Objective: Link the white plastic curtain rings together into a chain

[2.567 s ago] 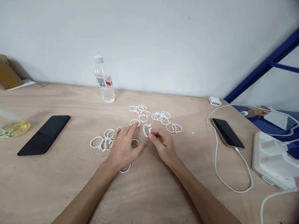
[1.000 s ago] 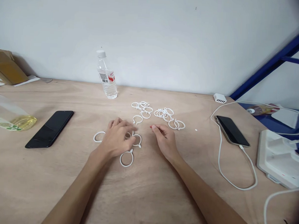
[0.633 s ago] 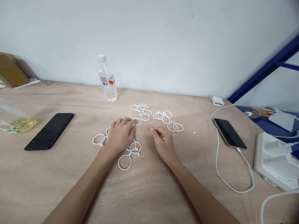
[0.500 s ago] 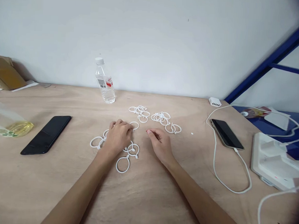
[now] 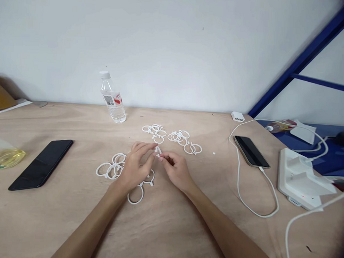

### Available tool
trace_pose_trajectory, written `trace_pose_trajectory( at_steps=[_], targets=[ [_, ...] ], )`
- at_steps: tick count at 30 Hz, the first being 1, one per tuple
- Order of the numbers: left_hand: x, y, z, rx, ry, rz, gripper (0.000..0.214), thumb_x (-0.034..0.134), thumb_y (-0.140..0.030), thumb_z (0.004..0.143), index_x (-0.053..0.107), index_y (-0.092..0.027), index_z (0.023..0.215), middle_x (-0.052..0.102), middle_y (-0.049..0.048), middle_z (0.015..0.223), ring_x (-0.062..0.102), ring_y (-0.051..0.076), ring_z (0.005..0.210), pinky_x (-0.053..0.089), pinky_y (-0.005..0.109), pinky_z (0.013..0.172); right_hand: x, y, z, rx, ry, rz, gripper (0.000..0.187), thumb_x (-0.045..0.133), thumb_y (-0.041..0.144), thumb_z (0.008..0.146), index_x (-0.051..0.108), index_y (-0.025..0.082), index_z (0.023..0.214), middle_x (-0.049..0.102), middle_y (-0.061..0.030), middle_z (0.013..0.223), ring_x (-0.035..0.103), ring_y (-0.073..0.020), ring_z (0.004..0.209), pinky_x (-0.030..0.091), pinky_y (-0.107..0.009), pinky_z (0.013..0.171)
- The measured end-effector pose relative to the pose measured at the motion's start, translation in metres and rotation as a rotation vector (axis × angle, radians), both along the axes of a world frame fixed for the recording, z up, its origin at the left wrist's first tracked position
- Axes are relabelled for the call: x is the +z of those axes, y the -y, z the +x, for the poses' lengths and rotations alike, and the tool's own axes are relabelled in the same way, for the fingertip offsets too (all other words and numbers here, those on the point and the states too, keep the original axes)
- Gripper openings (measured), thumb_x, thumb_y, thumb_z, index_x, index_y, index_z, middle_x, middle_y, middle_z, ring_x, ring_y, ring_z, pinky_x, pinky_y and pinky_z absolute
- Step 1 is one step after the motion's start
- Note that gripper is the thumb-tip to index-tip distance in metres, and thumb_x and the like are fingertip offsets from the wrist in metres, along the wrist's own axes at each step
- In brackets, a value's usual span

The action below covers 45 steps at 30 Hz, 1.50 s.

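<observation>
I have my left hand (image 5: 136, 167) and right hand (image 5: 175, 173) drawn together above the plywood tabletop (image 5: 56, 223), just below the middle of the frame. Their fingertips meet in a pinch on a small white plastic snap ring (image 5: 158, 151), and most of it is hidden, so I can't tell whether its clasp is open or closed.

The main risk is that thin, springy plastic: a slip in my pinch could flick the snap ring away or drop it among the others. Just left of my left hand sits a tangled ring cluster (image 5: 112, 166), and a loose ring (image 5: 135, 194) lies under my left wrist. If my wrist drags, that ring could shift or catch. Two more ring clusters (image 5: 154, 132) (image 5: 179, 137) lie just above my fingers, where linked rings could pull each other along if one snags. A wide sweep could also reach the water bottle (image 5: 112, 99) at upper left, which stands upright and could tip, or the charging cable (image 5: 244, 177) at right.
</observation>
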<state>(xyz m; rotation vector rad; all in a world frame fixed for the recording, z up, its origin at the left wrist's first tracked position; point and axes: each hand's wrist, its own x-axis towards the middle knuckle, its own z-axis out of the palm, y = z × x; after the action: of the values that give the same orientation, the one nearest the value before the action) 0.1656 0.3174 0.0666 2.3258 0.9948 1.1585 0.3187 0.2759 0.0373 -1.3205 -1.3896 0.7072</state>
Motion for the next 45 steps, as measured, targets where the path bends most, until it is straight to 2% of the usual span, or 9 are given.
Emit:
trace_pose_trajectory(
  at_steps=[5,13,18,22,26,33,38,41,45],
  targets=[
    [-0.01,-0.002,-0.003,-0.057,-0.103,-0.03,0.052,0.059,-0.025,0.08,0.049,-0.018,0.131,0.055,0.011,0.129,0.05,0.025,0.119,0.041,0.043,0.102,0.006,0.001,0.005,0.139,-0.234,-0.109,0.018,0.057,0.033,0.082,0.066,0.018,0.08,0.062,-0.0003,0.071,0.055,-0.0145,0.068,0.043,-0.027,0.066],
    [-0.015,0.001,0.001,-0.078,-0.105,0.045,0.037,0.057,-0.023,0.079,0.057,-0.018,0.116,0.066,0.0089,0.106,0.06,0.022,0.099,0.047,0.039,0.09,0.014,0.002,0.007,0.164,-0.305,-0.111,0.017,0.061,0.033,0.08,0.067,0.019,0.075,0.063,0.0001,0.072,0.055,-0.0147,0.07,0.042,-0.028,0.068],
    [-0.008,0.008,0.005,-0.14,-0.18,0.004,0.029,0.055,-0.015,0.072,0.062,-0.019,0.1,0.066,0.0055,0.093,0.06,0.021,0.089,0.047,0.036,0.084,0.009,0.0,0.008,0.085,-0.373,-0.063,0.02,0.065,0.035,0.077,0.07,0.022,0.092,0.07,-0.0031,0.089,0.061,-0.0181,0.082,0.047,-0.031,0.075],
    [-0.004,0.011,0.006,-0.186,-0.226,-0.076,0.027,0.054,-0.013,0.071,0.06,-0.02,0.097,0.065,0.0046,0.094,0.059,0.021,0.092,0.044,0.037,0.087,0.006,-0.001,0.009,0.086,-0.342,-0.052,0.016,0.066,0.035,0.077,0.073,0.021,0.08,0.071,-0.0045,0.086,0.063,-0.0196,0.083,0.048,-0.033,0.078],
    [-0.002,0.011,0.006,-0.211,-0.265,-0.157,0.012,0.052,-0.014,0.072,0.057,-0.018,0.082,0.061,0.0012,0.08,0.055,0.018,0.078,0.044,0.032,0.077,0.006,0.0,0.01,0.092,-0.358,-0.08,0.02,0.064,0.037,0.079,0.07,0.019,0.073,0.07,-0.0028,0.074,0.061,-0.0174,0.072,0.048,-0.03,0.071],
    [0.01,0.012,0.008,-0.301,-0.289,-0.245,0.006,0.048,-0.017,0.079,0.053,-0.019,0.076,0.056,-0.0018,0.072,0.051,0.014,0.068,0.043,0.027,0.071,0.009,0.001,0.01,0.09,-0.33,-0.123,0.027,0.06,0.038,0.081,0.064,0.018,0.063,0.063,0.0,0.059,0.056,-0.0141,0.059,0.045,-0.027,0.062],
    [0.019,0.01,-0.001,-0.263,-0.375,-0.236,0.011,0.053,-0.021,0.077,0.06,-0.021,0.084,0.066,0.0028,0.084,0.059,0.02,0.085,0.045,0.034,0.084,0.008,0.002,0.008,0.139,-0.239,-0.087,0.021,0.059,0.034,0.082,0.069,0.019,0.073,0.068,-0.0022,0.071,0.061,-0.0171,0.071,0.047,-0.029,0.069],
    [0.025,-0.004,-0.01,-0.287,-0.439,-0.255,0.026,0.056,-0.016,0.067,0.066,-0.024,0.09,0.069,0.0029,0.097,0.06,0.024,0.098,0.044,0.037,0.091,0.007,0.003,0.003,0.154,-0.092,-0.07,0.014,0.061,0.028,0.08,0.071,0.019,0.077,0.069,-0.0016,0.073,0.058,-0.0155,0.066,0.045,-0.028,0.065],
    [0.028,-0.035,-0.004,-0.251,-0.459,-0.378,0.042,0.053,-0.018,0.067,0.066,-0.023,0.106,0.067,0.0047,0.11,0.062,0.023,0.098,0.051,0.032,0.08,0.007,0.005,-0.002,0.191,0.1,-0.001,0.011,0.063,0.023,0.079,0.073,0.019,0.075,0.064,-0.0013,0.066,0.052,-0.0138,0.061,0.041,-0.028,0.062]
  ],
)
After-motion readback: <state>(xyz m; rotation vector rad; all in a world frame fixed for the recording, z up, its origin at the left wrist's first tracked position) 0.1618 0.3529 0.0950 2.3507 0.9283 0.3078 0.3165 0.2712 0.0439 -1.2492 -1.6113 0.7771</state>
